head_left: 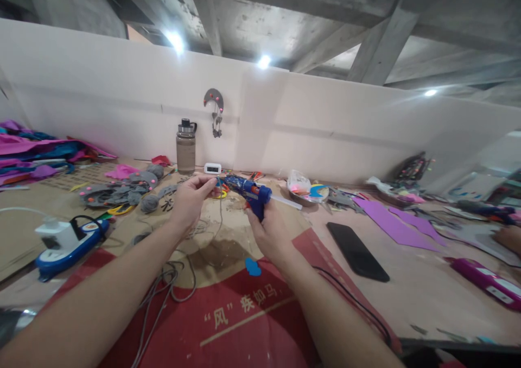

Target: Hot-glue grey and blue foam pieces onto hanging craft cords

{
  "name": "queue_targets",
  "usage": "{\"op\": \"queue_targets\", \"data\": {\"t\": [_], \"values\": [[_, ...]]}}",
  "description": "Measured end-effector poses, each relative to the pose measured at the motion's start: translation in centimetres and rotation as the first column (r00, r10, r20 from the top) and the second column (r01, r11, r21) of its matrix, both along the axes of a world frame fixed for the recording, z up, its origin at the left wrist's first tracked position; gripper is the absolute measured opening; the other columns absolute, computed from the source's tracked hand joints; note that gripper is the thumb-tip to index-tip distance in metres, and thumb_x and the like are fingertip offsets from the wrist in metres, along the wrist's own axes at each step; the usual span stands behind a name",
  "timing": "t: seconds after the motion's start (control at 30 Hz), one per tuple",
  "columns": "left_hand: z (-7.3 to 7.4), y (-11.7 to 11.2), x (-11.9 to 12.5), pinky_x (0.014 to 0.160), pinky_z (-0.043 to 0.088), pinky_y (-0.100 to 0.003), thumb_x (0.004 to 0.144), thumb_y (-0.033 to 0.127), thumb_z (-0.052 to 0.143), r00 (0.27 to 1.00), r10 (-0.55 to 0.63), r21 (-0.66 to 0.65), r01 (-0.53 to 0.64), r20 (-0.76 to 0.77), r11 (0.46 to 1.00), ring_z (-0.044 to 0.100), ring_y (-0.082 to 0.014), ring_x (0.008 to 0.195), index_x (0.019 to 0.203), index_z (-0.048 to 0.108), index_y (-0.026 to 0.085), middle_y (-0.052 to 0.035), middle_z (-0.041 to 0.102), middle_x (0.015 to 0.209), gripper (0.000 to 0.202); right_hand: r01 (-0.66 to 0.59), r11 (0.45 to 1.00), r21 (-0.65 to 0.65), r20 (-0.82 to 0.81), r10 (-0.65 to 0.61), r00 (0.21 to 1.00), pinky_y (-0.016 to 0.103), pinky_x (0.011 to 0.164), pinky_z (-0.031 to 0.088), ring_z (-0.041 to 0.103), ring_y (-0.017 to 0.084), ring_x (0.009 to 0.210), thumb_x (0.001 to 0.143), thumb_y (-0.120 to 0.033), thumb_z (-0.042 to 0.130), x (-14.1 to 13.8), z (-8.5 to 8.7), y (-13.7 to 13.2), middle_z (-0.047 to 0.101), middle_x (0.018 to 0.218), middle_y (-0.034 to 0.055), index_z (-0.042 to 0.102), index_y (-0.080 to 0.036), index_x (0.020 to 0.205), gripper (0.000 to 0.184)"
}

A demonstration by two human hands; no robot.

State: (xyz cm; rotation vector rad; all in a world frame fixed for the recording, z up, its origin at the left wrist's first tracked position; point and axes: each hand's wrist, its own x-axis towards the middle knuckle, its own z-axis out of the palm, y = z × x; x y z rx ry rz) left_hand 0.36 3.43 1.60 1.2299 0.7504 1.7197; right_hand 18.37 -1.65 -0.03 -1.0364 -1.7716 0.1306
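My right hand [271, 232] grips the handle of a blue glue gun [250, 191] held above the table, its nozzle pointing left and a clear glue stick poking out at the back right. My left hand [191, 197] is closed in a pinch right at the nozzle, fingers pressed together on a thin grey wire [221, 205] that hangs down toward the table. A small blue felt piece [253, 267] lies on the red printed cardboard [244, 313] just below my hands.
A white and blue power strip [67, 240] lies left, grey felt pieces [122, 191] behind it. A water bottle [186, 146] and small clock [212, 168] stand by the wall. A black phone [357, 251], purple felt sheets [391, 221] and a pink case [486, 281] lie right.
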Motion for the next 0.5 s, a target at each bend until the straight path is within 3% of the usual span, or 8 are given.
{"op": "queue_targets", "data": {"t": [0.5], "values": [[0.4, -0.39, 0.09, 0.061, 0.047, -0.023, 0.064, 0.031, 0.074, 1.0, 0.011, -0.004, -0.011, -0.001, 1.0, 0.056, -0.0088, 0.059, 0.073, 0.067, 0.013, -0.0014, 0.063, 0.067, 0.021, 0.003, 1.0, -0.007, -0.007, -0.003, 1.0, 0.039, 0.072, 0.048, 0.06, 0.024, 0.079, 0.084, -0.027, 0.046, -0.06, 0.19, -0.29, 0.063, 0.089, 0.0102, 0.051, -0.019, 0.102, 0.02]]}}
